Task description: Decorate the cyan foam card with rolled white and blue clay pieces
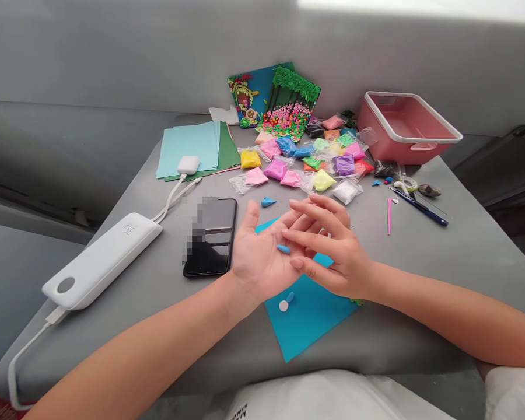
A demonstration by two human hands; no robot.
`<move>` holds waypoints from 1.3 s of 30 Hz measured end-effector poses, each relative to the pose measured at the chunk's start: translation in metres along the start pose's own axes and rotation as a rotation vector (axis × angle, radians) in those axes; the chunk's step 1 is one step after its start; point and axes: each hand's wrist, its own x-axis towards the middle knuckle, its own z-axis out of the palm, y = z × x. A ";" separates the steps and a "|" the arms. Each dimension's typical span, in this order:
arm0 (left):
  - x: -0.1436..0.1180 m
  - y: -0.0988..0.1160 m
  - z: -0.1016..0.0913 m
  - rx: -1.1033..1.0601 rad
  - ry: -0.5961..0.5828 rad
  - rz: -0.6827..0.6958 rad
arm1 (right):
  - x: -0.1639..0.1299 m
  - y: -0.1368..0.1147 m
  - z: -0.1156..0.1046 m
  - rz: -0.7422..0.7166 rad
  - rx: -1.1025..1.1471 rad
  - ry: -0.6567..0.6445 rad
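Note:
My left hand (262, 256) is palm up with its fingers stretched out. On its palm lies a small blue piece of modelling clay (283, 249), long and rounded. My right hand (332, 251) hovers over the left fingers, its own fingers spread and partly covering them; nothing shows in its grasp. Beneath both hands is a blue sheet (306, 326), partly hidden. A white clay disc (283, 305) and a flat blue clay oval (290, 297) sit on that sheet. Beyond my left fingers is a larger blue clay lump (268, 202) on the table.
Several bags of coloured clay (324, 181) lie behind my hands, before two decorated clay pictures (289, 111). A pink basket (420, 146) stands back right, near a blue pen-like tool (424, 210) and a pink tool (389, 219). Left are a phone (214, 251), power bank (105, 256) and coloured sheets (188, 140).

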 end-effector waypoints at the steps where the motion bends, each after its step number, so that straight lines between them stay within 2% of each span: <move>1: 0.000 0.000 0.000 0.001 0.006 -0.004 | 0.000 0.000 0.000 0.010 0.004 -0.001; 5: 0.001 -0.002 0.000 -0.018 0.053 -0.031 | 0.001 0.000 -0.001 0.001 -0.017 0.003; 8: 0.001 -0.004 -0.001 -0.055 0.027 -0.053 | 0.003 0.001 -0.001 -0.036 -0.039 0.009; 13: 0.001 -0.004 -0.003 -0.080 0.043 -0.020 | 0.004 0.000 -0.001 -0.002 0.006 0.066; 20: 0.002 -0.005 -0.001 -0.051 0.082 0.016 | 0.008 0.000 -0.003 0.031 0.059 0.077; 23: 0.004 0.000 0.001 0.078 0.119 0.021 | 0.011 0.004 -0.009 0.018 0.219 0.022; 26: 0.005 0.008 0.000 0.353 0.217 0.041 | 0.014 0.007 -0.017 0.065 0.366 -0.024; 29: 0.001 0.015 -0.006 0.597 0.243 0.099 | 0.016 0.009 -0.024 0.092 0.327 0.009; 32: -0.009 0.018 -0.016 0.700 0.229 0.189 | 0.017 0.012 -0.026 0.057 0.273 0.014; 36: -0.024 0.017 -0.023 0.877 0.191 0.148 | 0.015 0.015 -0.024 -0.008 0.251 -0.046; 39: -0.029 0.016 -0.025 0.920 0.196 0.102 | 0.012 0.017 -0.021 -0.033 0.273 -0.100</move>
